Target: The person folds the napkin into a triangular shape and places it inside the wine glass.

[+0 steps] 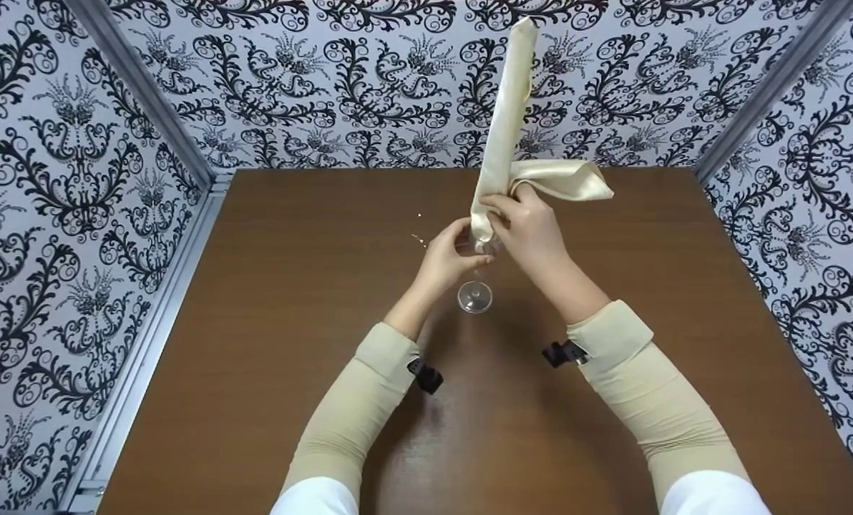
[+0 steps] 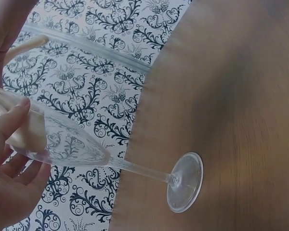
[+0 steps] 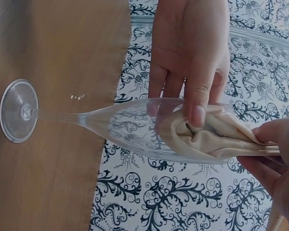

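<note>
A clear champagne flute (image 3: 125, 126) is gripped round its bowl by my left hand (image 1: 444, 256), with the thumb on one side and the fingers on the other. Into its mouth goes the lower end of a cream satin napkin (image 1: 501, 121), bunched and folded inside the upper bowl. My right hand (image 1: 534, 227) pinches the napkin just above the rim. One long folded strip rises from there, and a shorter end sticks out to the right. The flute's round foot (image 2: 185, 183) shows below; whether it touches the table I cannot tell.
A brown wooden table (image 1: 312, 286) lies beneath the hands. Small white specks (image 1: 419, 239) show left of the left hand. Walls (image 1: 398, 86) with a black-and-white scroll pattern and metal frame bars (image 1: 140, 86) enclose the back and sides.
</note>
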Available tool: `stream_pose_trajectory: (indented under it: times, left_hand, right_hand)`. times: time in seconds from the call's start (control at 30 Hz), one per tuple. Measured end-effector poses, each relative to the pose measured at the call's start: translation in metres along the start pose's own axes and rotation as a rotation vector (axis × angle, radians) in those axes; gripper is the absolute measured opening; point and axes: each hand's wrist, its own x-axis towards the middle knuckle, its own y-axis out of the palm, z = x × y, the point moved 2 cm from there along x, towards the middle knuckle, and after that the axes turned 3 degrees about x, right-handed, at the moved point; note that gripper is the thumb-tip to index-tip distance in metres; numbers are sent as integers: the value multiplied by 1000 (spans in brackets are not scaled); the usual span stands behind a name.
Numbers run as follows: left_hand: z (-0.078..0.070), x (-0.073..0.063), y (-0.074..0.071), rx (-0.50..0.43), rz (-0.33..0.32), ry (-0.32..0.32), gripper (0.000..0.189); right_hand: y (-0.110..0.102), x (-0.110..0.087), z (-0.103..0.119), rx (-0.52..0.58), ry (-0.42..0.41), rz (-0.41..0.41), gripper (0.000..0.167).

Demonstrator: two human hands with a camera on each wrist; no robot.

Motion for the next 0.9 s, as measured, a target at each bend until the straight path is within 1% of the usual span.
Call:
stream_pose_trajectory:
  times: [0.17, 0.37, 0.6, 0.77, 0.9]
  left_hand:
    - [0, 0, 1, -15, -2, 13, 64]
    - [2, 0, 2, -79, 4, 14, 64]
    - [2, 0, 2, -77, 14, -2, 62]
    - [2, 0, 1, -83, 31, 8, 65]
    - [5, -2, 3, -54, 69, 10, 77]
  right_hand:
    - [1, -5, -1, 8, -11, -24, 21]
    - [3, -10, -2, 7, -28, -44, 20]
    - [6, -14, -3, 21, -36, -55, 17]
    - [8, -17, -5, 45, -12, -60, 13]
    - [10, -18, -6, 70, 27, -56, 13]
